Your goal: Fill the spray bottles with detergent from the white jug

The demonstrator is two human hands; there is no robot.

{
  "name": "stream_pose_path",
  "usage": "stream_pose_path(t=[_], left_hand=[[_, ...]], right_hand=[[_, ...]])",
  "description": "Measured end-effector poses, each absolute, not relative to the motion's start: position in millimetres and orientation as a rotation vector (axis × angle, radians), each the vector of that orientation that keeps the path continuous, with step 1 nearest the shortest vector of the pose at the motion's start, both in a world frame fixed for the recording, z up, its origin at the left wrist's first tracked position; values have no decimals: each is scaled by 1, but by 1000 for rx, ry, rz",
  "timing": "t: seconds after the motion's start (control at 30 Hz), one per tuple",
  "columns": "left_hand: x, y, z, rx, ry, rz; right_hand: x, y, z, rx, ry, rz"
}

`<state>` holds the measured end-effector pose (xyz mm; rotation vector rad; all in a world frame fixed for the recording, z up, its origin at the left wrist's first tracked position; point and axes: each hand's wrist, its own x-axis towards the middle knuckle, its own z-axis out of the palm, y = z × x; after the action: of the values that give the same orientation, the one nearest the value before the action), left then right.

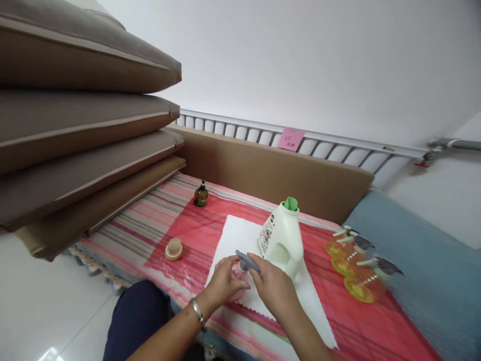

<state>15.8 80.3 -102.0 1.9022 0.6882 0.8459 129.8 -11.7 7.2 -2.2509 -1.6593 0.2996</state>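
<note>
While both hands [250, 283] clasp it, the small pink spray bottle [239, 269] shows a grey trigger.

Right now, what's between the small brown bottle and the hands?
Head view: only bare striped cloth and white towel separate the brown bottle from the hands.

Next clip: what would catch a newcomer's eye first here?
Probably the two hands at the bottom centre: the left hand grips a small pink bottle while the right hand holds its grey spray head, over a white cloth. Behind stands a white jug; brown cushions are stacked at left.
</note>
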Motion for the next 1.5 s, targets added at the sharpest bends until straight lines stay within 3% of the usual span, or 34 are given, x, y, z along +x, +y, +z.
stream_pose_path(t=[0.2,0.47,0.7,0.87,1.07,1.27,1.5], left_hand=[[15,65,-135,1886,882,904],[-5,74,-134,1726,738,824],[-20,85,-137,1792,843,831],[-12,97,-186,2147,839,928],[-8,121,-249,2821,810,958],[-9,123,-251,2970,827,891],[-9,123,-250,2981,851,846]], right_hand=[[136,-8,8,-2044,-1567,604],[136,-5,19,-1738,-1219,1114],[163,-44,32,-1600,-870,1271],[195,-99,32,-1284,-552,1332],[244,-169,27,-1030,-283,1125],[306,-192,26,-1044,58,690],[375,-175,20,-1052,191,561]])
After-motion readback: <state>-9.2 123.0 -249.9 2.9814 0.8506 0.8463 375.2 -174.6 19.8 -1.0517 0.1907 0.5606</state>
